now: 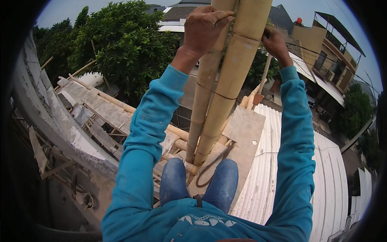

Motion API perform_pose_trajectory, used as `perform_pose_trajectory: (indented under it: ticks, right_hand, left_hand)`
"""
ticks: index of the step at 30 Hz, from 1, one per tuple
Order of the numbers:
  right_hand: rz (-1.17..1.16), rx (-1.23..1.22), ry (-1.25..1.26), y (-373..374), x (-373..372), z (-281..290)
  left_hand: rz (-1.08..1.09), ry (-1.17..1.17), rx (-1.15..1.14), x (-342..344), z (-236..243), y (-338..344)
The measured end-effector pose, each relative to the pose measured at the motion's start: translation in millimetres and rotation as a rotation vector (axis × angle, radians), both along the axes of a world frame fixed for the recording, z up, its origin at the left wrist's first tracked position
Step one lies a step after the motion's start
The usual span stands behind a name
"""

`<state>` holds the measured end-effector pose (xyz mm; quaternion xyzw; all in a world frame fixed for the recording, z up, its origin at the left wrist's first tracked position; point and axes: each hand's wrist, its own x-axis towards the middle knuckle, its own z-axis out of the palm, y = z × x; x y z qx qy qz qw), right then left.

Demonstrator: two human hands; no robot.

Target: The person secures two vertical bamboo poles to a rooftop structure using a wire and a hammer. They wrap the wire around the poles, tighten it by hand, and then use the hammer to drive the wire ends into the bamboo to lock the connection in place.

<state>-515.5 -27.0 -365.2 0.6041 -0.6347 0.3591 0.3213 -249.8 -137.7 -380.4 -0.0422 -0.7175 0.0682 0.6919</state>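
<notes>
Two thick bamboo poles (238,56) rise side by side in front of me, leaning slightly apart toward the top. A thin dark wire tie (217,92) loops around both at mid-height. My left hand (204,31) is raised high against the left pole, its fingers curled and the thumb and forefinger pinched together. At the outer edge of the right pole, my right hand (276,45) is closed too, with its fingertips partly hidden by the bamboo. Whatever thin thing either hand pinches is too small to make out.
Bamboo scaffolding (177,131) and boards (242,125) lie around my knees, with a dark curved strip (213,169) between them. White corrugated roofing (298,177) slopes below on the right. A rough concrete edge (72,133) curves along the left, and a leafy tree (121,44) stands beyond.
</notes>
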Motion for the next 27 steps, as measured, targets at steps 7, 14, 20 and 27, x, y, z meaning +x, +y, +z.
perform_pose_trajectory:
  ticks: [7,14,20,27]
  right_hand:
    - [-0.043,-0.086,0.016,1.9,9.7,1.1]
    - [-0.090,-0.047,0.009,-4.3,16.7,3.1]
    - [-0.065,0.021,-0.077,-6.2,11.8,4.3]
    - [-0.032,0.032,-0.126,-9.2,9.6,6.4]
  left_hand:
    - [-0.126,0.053,-0.064,5.0,-1.4,-1.8]
    - [-0.022,-0.029,-0.145,12.3,-5.7,-12.8]
    - [-0.076,-0.130,-0.160,10.5,3.3,-15.8]
    - [-0.352,-0.028,0.023,14.6,3.4,-30.9]
